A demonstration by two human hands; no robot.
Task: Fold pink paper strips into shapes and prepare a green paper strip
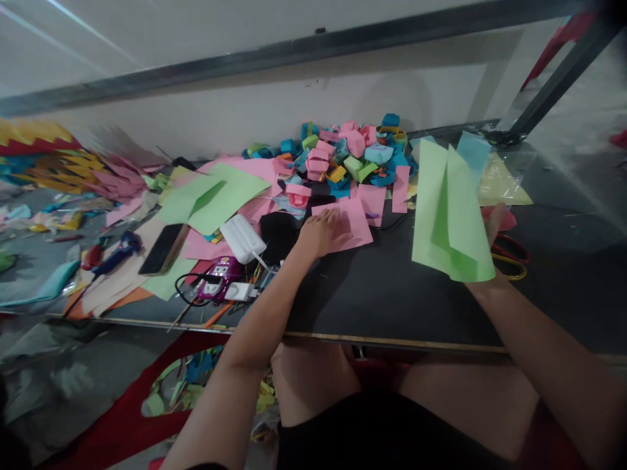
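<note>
My left hand [321, 232] lies with fingers stretched out on a pink sheet of paper [356, 224] at the middle of the black table. On the right, my right hand [492, 228] holds up a folded light green sheet of paper [448, 215], which hides most of its fingers. Just beyond that hand, scissors [514, 258] with red and yellow handles rest on the table. Smaller pink paper pieces [372, 202] lie behind the sheet under my left hand.
A heap of coloured folded paper pieces [350, 153] stands against the wall. Further left are green sheets [230, 196], a phone [163, 249], a white power adapter [243, 238], a purple device [223, 277] with cables and a blue glue gun [117, 253]. A metal bar [274, 57] crosses behind.
</note>
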